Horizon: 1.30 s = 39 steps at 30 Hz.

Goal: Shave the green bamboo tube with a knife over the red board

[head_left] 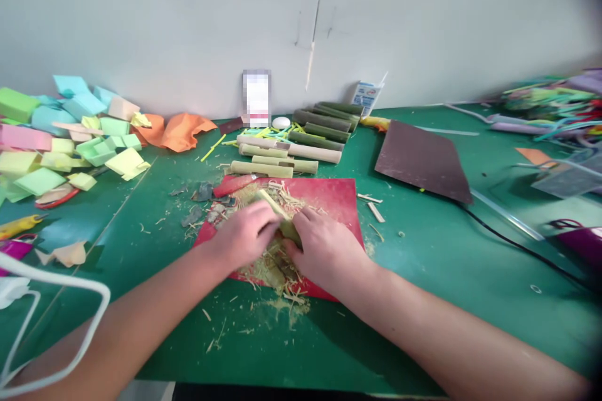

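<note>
My right hand [327, 247] is closed around a pale green bamboo piece [273, 202], which slants up and left over a red mat [341, 200]. My left hand [245, 233] is curled against the piece's near left side, slightly blurred; whatever it grips is hidden. Shavings and greenish dust [294, 291] cover the mat beneath both hands. Just beyond the left hand lies a red-handled tool [239, 184], beside crumpled grey scraps [203, 192]. Several cut bamboo pieces [261, 168] lie behind the mat, some pale, others darker green.
Folded coloured paper boxes [42, 182] crowd the left, with orange paper [181, 131] beside them. A phone-like screen [257, 97] leans on the wall. To the right are a dark brown board [421, 160], a black cable [517, 239] and bundled coloured strips [545, 103]. A white wire frame [101, 307] stands front left.
</note>
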Motion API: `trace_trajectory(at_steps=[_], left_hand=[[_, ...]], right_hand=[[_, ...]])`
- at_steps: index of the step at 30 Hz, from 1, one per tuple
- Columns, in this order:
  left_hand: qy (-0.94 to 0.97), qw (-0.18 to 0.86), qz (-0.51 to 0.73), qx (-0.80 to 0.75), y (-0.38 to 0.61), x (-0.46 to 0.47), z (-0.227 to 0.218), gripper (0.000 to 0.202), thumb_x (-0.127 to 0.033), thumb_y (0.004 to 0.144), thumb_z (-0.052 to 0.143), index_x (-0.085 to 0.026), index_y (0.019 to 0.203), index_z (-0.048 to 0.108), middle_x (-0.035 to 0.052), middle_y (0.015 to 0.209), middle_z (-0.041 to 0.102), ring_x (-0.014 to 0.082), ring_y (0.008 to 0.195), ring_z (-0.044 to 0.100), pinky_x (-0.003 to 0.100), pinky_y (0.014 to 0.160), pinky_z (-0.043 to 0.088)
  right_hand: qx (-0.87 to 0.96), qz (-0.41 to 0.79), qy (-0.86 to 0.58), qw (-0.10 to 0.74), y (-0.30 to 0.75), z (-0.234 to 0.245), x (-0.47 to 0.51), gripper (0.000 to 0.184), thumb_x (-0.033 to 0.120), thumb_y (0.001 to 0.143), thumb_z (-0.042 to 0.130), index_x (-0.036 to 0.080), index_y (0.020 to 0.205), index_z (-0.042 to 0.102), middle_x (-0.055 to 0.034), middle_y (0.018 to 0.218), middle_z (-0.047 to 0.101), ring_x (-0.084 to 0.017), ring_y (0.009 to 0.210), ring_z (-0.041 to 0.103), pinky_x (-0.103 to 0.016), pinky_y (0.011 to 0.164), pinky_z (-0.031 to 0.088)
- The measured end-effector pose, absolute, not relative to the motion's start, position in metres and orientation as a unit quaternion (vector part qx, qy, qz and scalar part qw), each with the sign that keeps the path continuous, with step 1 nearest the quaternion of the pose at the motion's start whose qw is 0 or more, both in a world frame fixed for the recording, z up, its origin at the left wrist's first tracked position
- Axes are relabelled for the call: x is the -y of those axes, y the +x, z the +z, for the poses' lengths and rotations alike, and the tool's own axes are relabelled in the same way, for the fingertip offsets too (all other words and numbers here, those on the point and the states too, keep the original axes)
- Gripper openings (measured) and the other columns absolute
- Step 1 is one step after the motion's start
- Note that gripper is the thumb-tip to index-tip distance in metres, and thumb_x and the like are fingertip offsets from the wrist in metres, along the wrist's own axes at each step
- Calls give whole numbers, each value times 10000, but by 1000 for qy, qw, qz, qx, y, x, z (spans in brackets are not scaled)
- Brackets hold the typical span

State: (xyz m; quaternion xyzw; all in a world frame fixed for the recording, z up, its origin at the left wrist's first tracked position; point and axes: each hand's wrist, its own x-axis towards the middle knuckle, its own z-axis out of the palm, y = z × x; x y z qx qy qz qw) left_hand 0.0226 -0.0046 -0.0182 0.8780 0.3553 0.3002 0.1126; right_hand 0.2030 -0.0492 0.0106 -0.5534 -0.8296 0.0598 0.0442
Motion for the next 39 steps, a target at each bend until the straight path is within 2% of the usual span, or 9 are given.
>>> trace_trajectory(at_steps=[7, 10, 14, 19, 22, 26, 30, 33, 39], left_hand=[[881, 113, 291, -356, 25, 5, -20, 127, -159, 870, 490, -148, 776, 574, 34, 762, 572, 127, 693, 538, 255, 641, 452], [838, 52, 371, -397, 25, 5, -19, 163, -164, 855, 516, -147, 697, 554, 22, 703, 551, 135, 675, 532, 278, 653, 453], [879, 125, 289, -360, 26, 7, -19, 125, -131, 866, 481, -146, 778, 570, 33, 771, 570, 124, 700, 535, 254, 641, 453], [834, 59, 358, -415, 23, 4, -19, 159, -151, 858, 510, -140, 710, 566, 32, 724, 563, 140, 696, 536, 296, 684, 453], [877, 130, 297, -355, 23, 5, -18, 100, -140, 861, 503, -146, 845, 602, 43, 806, 588, 133, 730, 555, 257, 652, 457], [833, 53, 373, -405, 21, 4, -19, 163, -162, 855, 523, -144, 699, 567, 23, 696, 550, 135, 673, 530, 279, 648, 452], [878, 122, 297, -356, 22, 4, -19, 104, -150, 869, 500, -148, 817, 590, 40, 791, 585, 130, 722, 552, 256, 650, 452], [836, 45, 362, -411, 21, 4, -19, 151, -152, 850, 527, -145, 703, 561, 28, 717, 562, 138, 683, 535, 281, 656, 449], [867, 82, 318, -375, 24, 7, -18, 152, -160, 872, 492, -150, 738, 563, 24, 715, 552, 128, 681, 525, 259, 637, 437]], right_hand=[[830, 65, -551, 54, 204, 9, 48, 139, 277, 815, 509, 158, 859, 565, -64, 864, 595, -190, 758, 590, -292, 611, 401], [826, 57, -557, 58, 204, 8, 48, 150, 297, 817, 511, 159, 848, 561, -68, 875, 596, -192, 766, 588, -294, 617, 400], [831, 67, -549, 64, 204, 8, 48, 128, 267, 807, 516, 157, 847, 568, -61, 857, 596, -189, 765, 588, -289, 615, 398], [826, 65, -557, 57, 204, 9, 48, 161, 309, 811, 533, 155, 847, 564, -69, 883, 594, -196, 791, 585, -295, 625, 401], [829, 71, -552, 51, 204, 9, 49, 125, 274, 807, 529, 161, 848, 564, -57, 858, 590, -182, 746, 587, -292, 599, 394], [823, 71, -561, 59, 205, 8, 48, 150, 307, 806, 535, 162, 840, 560, -65, 881, 596, -192, 784, 586, -293, 610, 397], [827, 74, -553, 69, 205, 7, 47, 129, 283, 801, 533, 166, 845, 565, -50, 857, 594, -175, 735, 586, -285, 584, 388], [823, 70, -559, 68, 205, 6, 47, 158, 316, 805, 537, 163, 836, 564, -60, 870, 596, -185, 763, 583, -292, 612, 397], [826, 73, -554, 75, 205, 6, 47, 151, 303, 801, 535, 162, 843, 570, -60, 866, 600, -187, 770, 581, -290, 622, 398]])
